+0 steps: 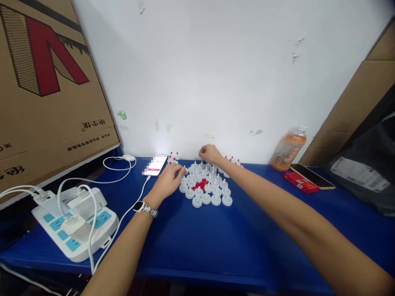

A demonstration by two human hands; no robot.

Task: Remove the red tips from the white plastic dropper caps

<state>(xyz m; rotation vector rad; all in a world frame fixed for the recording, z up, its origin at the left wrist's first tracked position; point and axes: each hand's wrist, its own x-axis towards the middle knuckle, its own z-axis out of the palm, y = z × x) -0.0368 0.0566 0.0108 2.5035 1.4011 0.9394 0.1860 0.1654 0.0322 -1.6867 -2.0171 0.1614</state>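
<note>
A cluster of translucent white nozzle caps (216, 200), round with narrow spouts, stands on the blue table in front of me. Small red tips (201, 184) lie in a heap among them. At the cluster's left edge is my left hand (168, 179), thumb and forefinger drawn together at a white nozzle cap (185, 169). My right hand (210, 153) is raised beyond the cluster, close to the wall, with its fingers pinched; what they hold is too small to make out. Behind the hands are caps with red tips on their spouts (173, 158), in groups left and right.
On the left lie a power strip (74, 250) with white cables and a lit phone (156, 165). To the right are an orange drink bottle (289, 150), a red box (300, 183), a dark phone (313, 176) and a black bag (364, 176). A large carton (52, 115) leans at left.
</note>
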